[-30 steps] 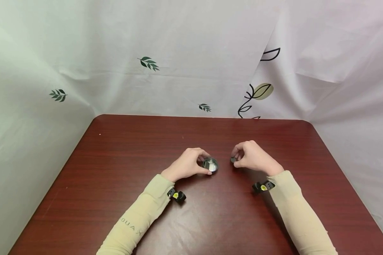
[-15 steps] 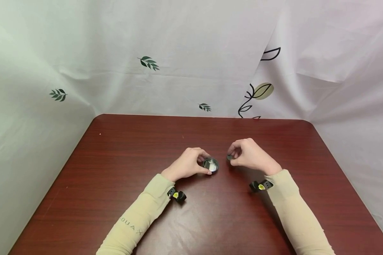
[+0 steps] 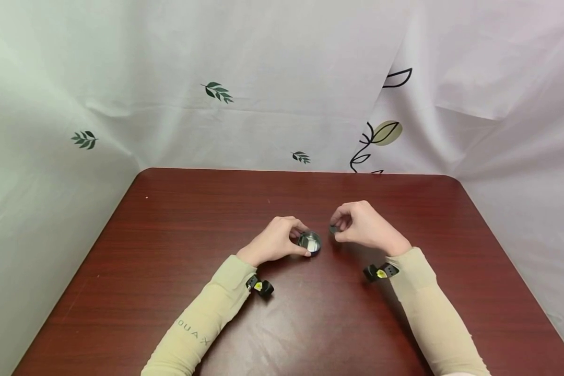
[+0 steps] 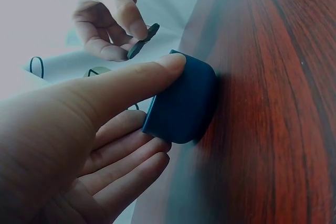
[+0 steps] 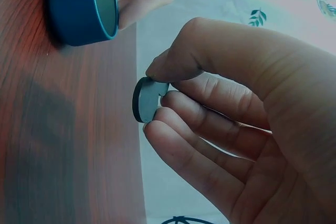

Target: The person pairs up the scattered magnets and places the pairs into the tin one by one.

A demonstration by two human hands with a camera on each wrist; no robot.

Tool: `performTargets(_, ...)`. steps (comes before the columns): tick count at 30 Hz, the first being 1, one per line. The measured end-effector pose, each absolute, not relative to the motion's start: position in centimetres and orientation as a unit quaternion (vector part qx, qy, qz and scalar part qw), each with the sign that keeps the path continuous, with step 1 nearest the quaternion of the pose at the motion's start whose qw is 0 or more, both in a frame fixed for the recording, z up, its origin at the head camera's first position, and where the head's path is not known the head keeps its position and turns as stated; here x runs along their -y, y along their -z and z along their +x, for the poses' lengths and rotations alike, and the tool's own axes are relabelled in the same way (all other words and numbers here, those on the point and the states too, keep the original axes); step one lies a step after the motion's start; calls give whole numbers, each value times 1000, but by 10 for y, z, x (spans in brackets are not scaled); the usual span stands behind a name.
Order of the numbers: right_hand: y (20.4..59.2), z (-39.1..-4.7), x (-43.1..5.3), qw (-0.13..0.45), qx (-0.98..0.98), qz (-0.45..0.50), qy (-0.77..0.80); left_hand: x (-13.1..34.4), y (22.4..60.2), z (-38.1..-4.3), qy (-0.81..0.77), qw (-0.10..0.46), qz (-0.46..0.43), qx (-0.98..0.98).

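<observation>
A small round metal cup [image 3: 309, 242], blue outside and shiny inside, stands mouth up on the table. My left hand [image 3: 273, 243] grips it from the left, the thumb on its near side and the fingers at its far side. To the right of the cup, my right hand [image 3: 370, 228] pinches a small dark disc [image 5: 147, 99] between thumb and fingertips. In the right wrist view the disc is held on edge, apart from the blue cup [image 5: 79, 11]. The left wrist view shows the disc [image 4: 144, 41] above the level of the cup's rim.
The dark red wooden table [image 3: 192, 209] has rounded far corners. A pale curtain [image 3: 263, 62] printed with leaves hangs behind it and at both sides. Black wrist cameras [image 3: 260, 286] are strapped at both sleeve cuffs.
My right hand has moved left and slightly away from me with the disc, closer to the cup. The left hand and the cup have stayed in place.
</observation>
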State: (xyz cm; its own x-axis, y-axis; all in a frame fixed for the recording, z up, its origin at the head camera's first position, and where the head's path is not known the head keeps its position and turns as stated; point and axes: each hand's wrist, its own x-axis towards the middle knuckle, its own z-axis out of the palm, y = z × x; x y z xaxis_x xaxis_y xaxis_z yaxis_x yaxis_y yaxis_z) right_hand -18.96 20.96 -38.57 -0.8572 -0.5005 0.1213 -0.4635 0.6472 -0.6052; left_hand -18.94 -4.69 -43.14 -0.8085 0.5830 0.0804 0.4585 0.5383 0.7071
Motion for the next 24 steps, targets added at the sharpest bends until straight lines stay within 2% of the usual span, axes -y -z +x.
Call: performTargets(24, 385, -187, -194, 13, -882, -295, 368, 48, 432, -191, -377, 73, 319, -867)
